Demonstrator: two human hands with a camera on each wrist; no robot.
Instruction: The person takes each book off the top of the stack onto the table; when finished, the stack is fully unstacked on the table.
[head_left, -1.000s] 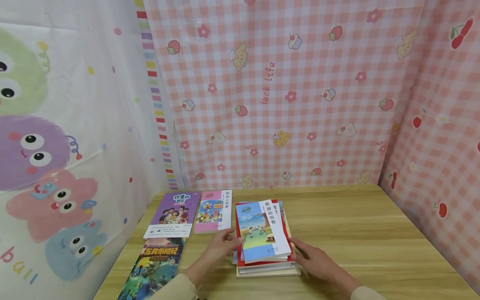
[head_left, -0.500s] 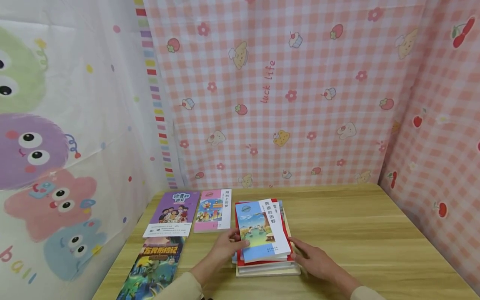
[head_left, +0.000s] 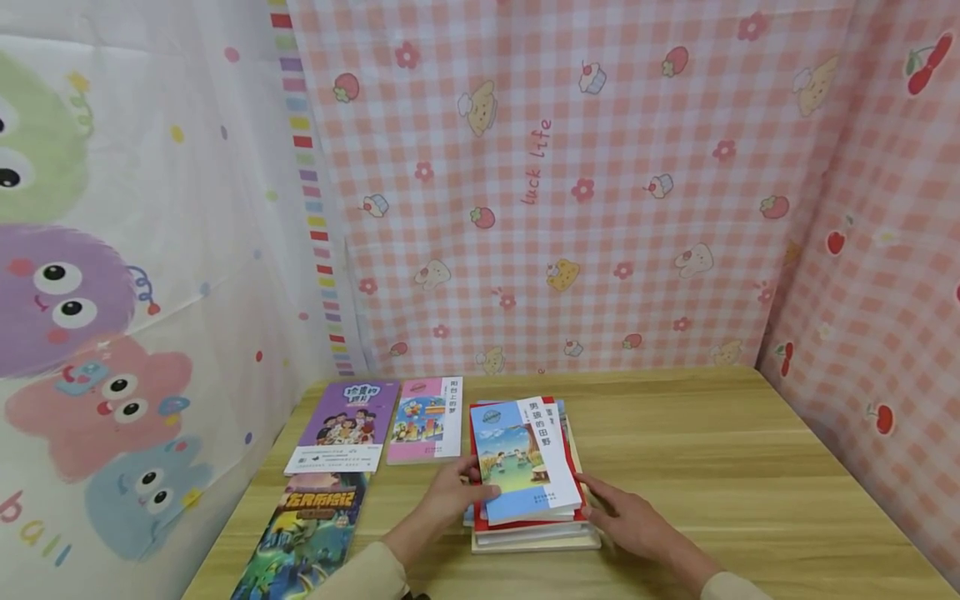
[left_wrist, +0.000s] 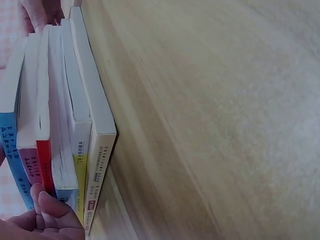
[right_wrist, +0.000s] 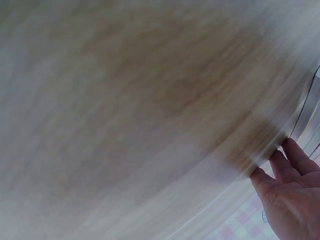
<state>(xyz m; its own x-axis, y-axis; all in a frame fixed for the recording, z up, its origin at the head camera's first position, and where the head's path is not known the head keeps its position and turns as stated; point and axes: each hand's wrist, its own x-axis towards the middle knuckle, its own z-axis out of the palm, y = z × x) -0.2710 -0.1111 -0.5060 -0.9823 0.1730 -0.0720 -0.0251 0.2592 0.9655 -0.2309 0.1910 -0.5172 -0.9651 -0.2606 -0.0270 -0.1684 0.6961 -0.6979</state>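
Note:
A stack of several books stands on the table, topped by a blue and white book (head_left: 517, 467) with a red book beneath it. My left hand (head_left: 450, 496) is at the stack's left side, its thumb on the top book's cover and its fingers curled at the edge. The left wrist view shows the spines, among them a blue one (left_wrist: 14, 155), with the left hand's fingertips (left_wrist: 50, 205) against them. On the stack's right side, my right hand (head_left: 637, 525) touches the edges with fairly straight fingers; the right wrist view shows those fingers (right_wrist: 287, 167) at the book edges.
A purple book (head_left: 347, 427) and a pink book (head_left: 426, 421) lie at the back left of the wooden table (head_left: 675, 450). In front of the purple one lies a dark green comic-style book (head_left: 307, 533). Patterned curtains (head_left: 570, 167) surround the table.
My left hand has moved slightly right and its thumb has come onto the top book's cover. The right hand and the stack look nearly unmoved.

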